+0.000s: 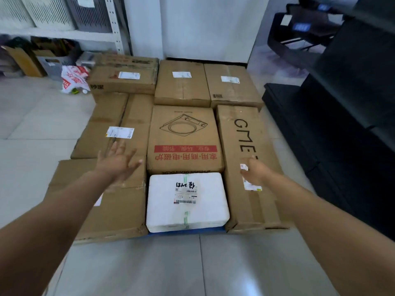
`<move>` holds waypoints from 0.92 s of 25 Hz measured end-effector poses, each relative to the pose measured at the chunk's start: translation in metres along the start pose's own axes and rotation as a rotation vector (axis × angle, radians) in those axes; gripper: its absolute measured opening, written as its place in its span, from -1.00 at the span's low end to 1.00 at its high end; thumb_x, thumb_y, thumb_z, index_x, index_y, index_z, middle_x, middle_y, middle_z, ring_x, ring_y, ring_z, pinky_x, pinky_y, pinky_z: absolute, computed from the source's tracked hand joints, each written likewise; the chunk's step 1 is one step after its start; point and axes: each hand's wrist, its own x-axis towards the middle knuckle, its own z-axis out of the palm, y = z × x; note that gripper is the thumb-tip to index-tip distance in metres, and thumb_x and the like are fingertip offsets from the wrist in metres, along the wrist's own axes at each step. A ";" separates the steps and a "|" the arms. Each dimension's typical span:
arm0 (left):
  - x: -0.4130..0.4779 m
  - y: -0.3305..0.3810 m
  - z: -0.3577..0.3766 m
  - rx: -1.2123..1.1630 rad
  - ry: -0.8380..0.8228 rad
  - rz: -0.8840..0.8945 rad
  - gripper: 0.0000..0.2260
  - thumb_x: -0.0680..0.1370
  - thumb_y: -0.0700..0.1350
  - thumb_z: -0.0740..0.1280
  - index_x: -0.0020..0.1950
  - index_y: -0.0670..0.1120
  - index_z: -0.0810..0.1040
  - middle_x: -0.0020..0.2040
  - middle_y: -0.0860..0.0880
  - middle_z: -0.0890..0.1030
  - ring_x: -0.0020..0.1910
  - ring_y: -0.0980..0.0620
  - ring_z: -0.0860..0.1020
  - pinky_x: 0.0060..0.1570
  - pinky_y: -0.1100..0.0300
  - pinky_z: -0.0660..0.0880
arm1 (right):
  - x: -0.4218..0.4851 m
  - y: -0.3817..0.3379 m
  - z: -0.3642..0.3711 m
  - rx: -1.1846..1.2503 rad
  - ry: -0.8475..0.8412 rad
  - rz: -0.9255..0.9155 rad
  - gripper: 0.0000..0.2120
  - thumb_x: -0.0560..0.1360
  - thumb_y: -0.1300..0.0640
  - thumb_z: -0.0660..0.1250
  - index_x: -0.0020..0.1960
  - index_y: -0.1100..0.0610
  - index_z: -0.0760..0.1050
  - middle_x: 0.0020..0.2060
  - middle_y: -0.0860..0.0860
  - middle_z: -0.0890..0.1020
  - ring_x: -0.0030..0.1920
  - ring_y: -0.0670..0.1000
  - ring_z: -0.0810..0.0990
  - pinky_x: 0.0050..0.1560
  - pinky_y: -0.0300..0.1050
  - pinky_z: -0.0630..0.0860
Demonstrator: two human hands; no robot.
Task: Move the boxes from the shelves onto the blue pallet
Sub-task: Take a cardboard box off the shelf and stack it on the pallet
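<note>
Several cardboard boxes lie flat and close together on the blue pallet (pixel 188 231), of which only a thin front edge shows. A white foam box (pixel 187 202) sits at the front middle, with a printed cooker box (pixel 184 138) behind it. A long box marked GME (pixel 245 133) lies along the right side. My left hand (pixel 117 160) hovers open, fingers spread, above the left front box (pixel 111 210). Over the long box's near label, my right hand (pixel 253 170) holds nothing, its fingers loosely apart.
A white metal shelf (pixel 64 35) with grey crates stands at the back left, with cartons, a grey basket and a red-and-white bag (pixel 73 79) on the floor below it. Dark shelving (pixel 342 103) runs along the right. Light floor tiles lie in front.
</note>
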 end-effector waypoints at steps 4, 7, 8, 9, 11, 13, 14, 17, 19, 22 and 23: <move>-0.030 0.054 -0.148 -0.058 -0.021 0.104 -0.43 0.59 0.22 0.03 0.54 0.01 0.10 0.57 -0.16 0.01 0.54 -0.18 0.02 0.46 -0.16 0.07 | -0.070 -0.031 -0.141 -0.062 -0.009 -0.020 -0.64 0.57 0.19 0.16 0.35 0.16 0.40 0.25 0.15 0.54 0.25 0.17 0.50 0.19 -0.08 0.44; -0.051 0.119 -0.303 -0.150 0.040 0.272 -0.43 0.60 0.13 0.11 0.53 -0.10 0.13 0.48 -0.27 0.22 0.43 -0.25 0.26 0.40 -0.08 0.26 | -0.135 -0.041 -0.290 -0.070 0.073 -0.018 -0.65 0.58 0.16 0.17 0.35 0.14 0.42 0.27 0.11 0.52 0.26 0.15 0.49 0.24 -0.02 0.43; -0.063 0.145 -0.362 -0.178 0.077 0.342 -0.46 0.61 0.09 0.12 0.52 -0.12 0.16 0.44 -0.29 0.27 0.39 -0.26 0.31 0.36 -0.06 0.30 | -0.165 -0.039 -0.345 -0.059 0.097 -0.001 -0.66 0.59 0.15 0.17 0.34 0.14 0.42 0.28 0.12 0.51 0.26 0.15 0.48 0.23 -0.03 0.41; -0.075 0.172 -0.419 -0.176 0.125 0.399 -0.49 0.61 0.06 0.13 0.50 -0.14 0.20 0.40 -0.30 0.31 0.36 -0.27 0.34 0.33 -0.05 0.32 | -0.193 -0.034 -0.395 -0.068 0.133 0.025 -0.65 0.60 0.14 0.16 0.36 0.15 0.40 0.30 0.12 0.49 0.27 0.15 0.46 0.24 -0.04 0.39; -0.090 0.226 -0.514 -0.169 0.236 0.523 -0.54 0.61 0.03 0.14 0.45 -0.14 0.27 0.36 -0.27 0.34 0.33 -0.28 0.35 0.30 -0.07 0.34 | -0.239 -0.017 -0.482 -0.094 0.218 0.042 -0.62 0.61 0.10 0.16 0.40 0.15 0.37 0.35 0.12 0.45 0.33 0.15 0.42 0.31 -0.05 0.37; -0.101 0.272 -0.577 -0.163 0.299 0.569 -0.55 0.60 0.03 0.16 0.44 -0.13 0.28 0.36 -0.25 0.32 0.34 -0.28 0.33 0.29 -0.11 0.34 | -0.277 0.002 -0.543 -0.132 0.275 0.080 -0.60 0.61 0.08 0.15 0.43 0.14 0.34 0.40 0.10 0.40 0.38 0.14 0.38 0.34 -0.05 0.34; -0.113 0.298 -0.607 -0.171 0.348 0.618 -0.55 0.60 0.03 0.16 0.44 -0.12 0.27 0.37 -0.26 0.32 0.34 -0.29 0.33 0.30 -0.11 0.34 | -0.302 0.015 -0.571 -0.146 0.332 0.106 -0.60 0.62 0.07 0.14 0.43 0.13 0.33 0.42 0.09 0.38 0.39 0.13 0.36 0.35 -0.05 0.32; -0.156 0.377 -0.668 -0.222 0.444 0.746 -0.56 0.59 0.00 0.20 0.43 -0.13 0.31 0.36 -0.29 0.34 0.33 -0.30 0.36 0.30 -0.04 0.34 | -0.373 0.066 -0.639 -0.133 0.494 0.187 -0.59 0.62 0.06 0.15 0.44 0.12 0.33 0.42 0.07 0.38 0.40 0.12 0.35 0.34 -0.08 0.30; -0.177 0.433 -0.683 -0.219 0.470 0.815 -0.57 0.57 -0.01 0.23 0.39 -0.15 0.36 0.31 -0.31 0.37 0.29 -0.30 0.39 0.30 -0.03 0.34 | -0.411 0.111 -0.662 -0.128 0.549 0.244 -0.60 0.61 0.07 0.16 0.43 0.12 0.34 0.38 0.07 0.42 0.35 0.12 0.40 0.31 -0.06 0.34; -0.199 0.517 -0.693 -0.231 0.451 0.914 -0.58 0.54 0.01 0.26 0.35 -0.14 0.39 0.28 -0.27 0.39 0.28 -0.29 0.40 0.28 -0.04 0.35 | -0.448 0.186 -0.680 -0.129 0.565 0.359 -0.60 0.60 0.08 0.17 0.41 0.11 0.35 0.35 0.07 0.45 0.32 0.12 0.43 0.33 -0.02 0.38; -0.208 0.547 -0.696 -0.234 0.445 0.953 -0.57 0.54 0.03 0.26 0.36 -0.12 0.37 0.29 -0.25 0.39 0.30 -0.28 0.39 0.28 -0.06 0.35 | -0.459 0.213 -0.688 -0.128 0.578 0.391 -0.60 0.59 0.07 0.18 0.41 0.10 0.36 0.36 0.07 0.45 0.33 0.12 0.42 0.33 -0.01 0.38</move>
